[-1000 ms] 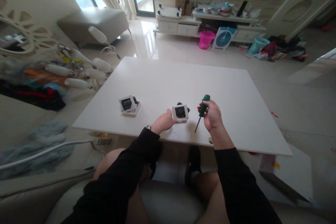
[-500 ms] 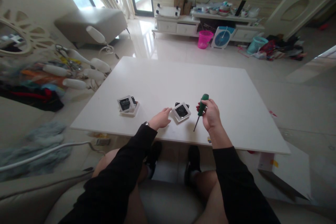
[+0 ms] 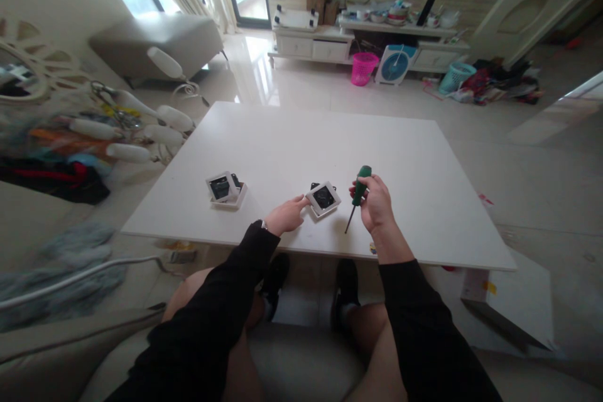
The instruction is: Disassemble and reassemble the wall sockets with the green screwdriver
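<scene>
Right hand [image 3: 377, 202]: gripping green screwdriver [image 3: 361, 186]
Left hand [image 3: 286, 215]: grip lying open, fingertips touching framed unit [image 3: 323, 197]
Location: unit sitting between hands on desk [image 3: 311, 144]
Risk: uneven fingertip push possibly toppling loose-looking stack

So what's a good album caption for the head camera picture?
Right hand holding a green-handled screwdriver, left hand at the edge of a square white-framed piece on a white table.

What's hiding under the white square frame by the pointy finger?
A black part pokes out behind the white frame, and a white base peeks out in front. The frame hides most of the rest, so I can't tell what's deeper inside.
</scene>
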Demonstrator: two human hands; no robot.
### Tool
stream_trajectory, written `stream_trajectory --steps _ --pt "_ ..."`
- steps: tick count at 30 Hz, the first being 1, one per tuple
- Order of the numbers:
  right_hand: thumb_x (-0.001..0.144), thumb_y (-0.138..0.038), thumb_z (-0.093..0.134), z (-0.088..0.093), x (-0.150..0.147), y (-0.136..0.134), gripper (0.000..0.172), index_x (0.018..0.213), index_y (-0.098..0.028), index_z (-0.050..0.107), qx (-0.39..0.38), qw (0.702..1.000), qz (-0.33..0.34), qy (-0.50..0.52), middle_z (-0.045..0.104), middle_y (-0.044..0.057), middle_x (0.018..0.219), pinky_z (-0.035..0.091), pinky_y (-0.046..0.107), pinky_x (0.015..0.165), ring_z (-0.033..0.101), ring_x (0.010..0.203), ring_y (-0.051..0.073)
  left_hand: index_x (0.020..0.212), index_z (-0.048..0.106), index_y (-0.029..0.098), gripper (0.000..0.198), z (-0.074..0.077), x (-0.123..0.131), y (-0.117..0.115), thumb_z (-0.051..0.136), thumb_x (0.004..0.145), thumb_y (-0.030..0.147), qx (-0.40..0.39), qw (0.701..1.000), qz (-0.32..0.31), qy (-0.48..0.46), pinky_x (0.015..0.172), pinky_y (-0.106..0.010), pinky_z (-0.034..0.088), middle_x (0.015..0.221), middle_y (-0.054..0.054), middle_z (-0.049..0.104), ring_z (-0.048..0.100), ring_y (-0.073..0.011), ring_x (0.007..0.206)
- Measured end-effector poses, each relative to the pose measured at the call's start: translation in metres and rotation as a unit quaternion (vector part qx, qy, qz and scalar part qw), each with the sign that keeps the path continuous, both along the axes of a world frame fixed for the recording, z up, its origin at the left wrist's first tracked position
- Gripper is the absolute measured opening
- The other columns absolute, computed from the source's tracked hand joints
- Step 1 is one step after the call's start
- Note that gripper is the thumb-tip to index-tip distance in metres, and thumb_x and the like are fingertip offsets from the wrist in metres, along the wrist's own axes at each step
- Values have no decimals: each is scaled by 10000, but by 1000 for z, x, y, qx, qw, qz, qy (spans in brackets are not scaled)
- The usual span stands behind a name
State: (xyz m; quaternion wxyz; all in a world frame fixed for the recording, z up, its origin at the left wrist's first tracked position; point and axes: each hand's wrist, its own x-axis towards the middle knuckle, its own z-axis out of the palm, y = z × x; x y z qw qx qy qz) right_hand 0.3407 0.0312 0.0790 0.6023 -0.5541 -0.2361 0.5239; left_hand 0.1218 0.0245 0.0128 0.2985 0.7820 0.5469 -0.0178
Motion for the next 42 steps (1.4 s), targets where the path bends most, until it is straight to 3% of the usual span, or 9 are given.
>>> stream_trajectory --steps 7,21,26,28,30,32,34,38,42 --pt "667 -230 677 1 0 1 154 773 -229 564 -4 1000 -1 2 652 -48 655 489 214 551 619 574 113 1391 619 195 495 9 10 -10 578 897 187 2 998 -44 46 1087 -361 494 1291 -147 731 682 -285 1240" --pt "658 -244 689 -2 -2 2 173 782 -227 570 -7 1000 3 -4 652 -51 658 480 210 554 615 564 103 1327 674 205 435 13 26 -38 636 902 287 -39 997 -72 15 951 -355 545 1173 -149 775 732 -307 1108" --pt "655 -250 686 -2 -3 1 170 775 -225 568 -5 1000 7 -10 651 -52 659 477 211 552 622 570 105 1299 689 267 389 21 14 -30 625 923 343 -58 997 -56 -2 959 -350 521 1203 -106 771 724 -294 1110" --pt "654 -254 684 -3 -3 1 164 768 -225 570 -4 1000 11 -13 650 -55 665 474 211 551 622 572 104 1153 715 265 265 25 5 -20 623 921 353 -75 995 -35 -49 879 -321 528 1103 -69 786 729 -267 1022" --pt "656 -255 685 -3 -3 0 165 770 -226 569 -3 1000 15 -15 650 -55 673 474 212 553 621 578 103 1032 689 232 178 27 -1 -8 608 932 354 -59 993 37 -95 845 -302 528 1047 -56 781 723 -234 966" --pt "659 -251 689 -3 -4 0 173 774 -227 563 -1 1000 17 -12 650 -54 675 472 212 553 619 579 104 1067 653 201 206 25 -3 3 635 919 343 -4 984 146 -105 836 -305 532 1046 -74 768 714 -221 937" --pt "663 -244 688 -3 -5 0 173 775 -229 557 -2 1000 17 -10 650 -54 672 468 212 549 616 573 105 1121 654 168 264 19 1 11 655 913 331 24 974 205 -96 895 -323 535 1108 -111 754 708 -233 1005" --pt "678 -228 679 -2 -6 0 149 765 -228 557 -12 1000 14 -8 645 -55 659 474 217 552 612 555 106 1157 710 112 319 7 14 14 674 911 311 38 974 211 -80 1036 -344 509 1190 -162 715 679 -263 1142" --pt "682 -209 669 1 -6 -1 128 751 -221 561 -16 1000 6 -7 643 -52 653 475 220 556 616 551 107 1081 761 133 252 5 22 11 667 913 295 48 970 214 -101 980 -335 535 1195 -151 689 697 -236 1029"
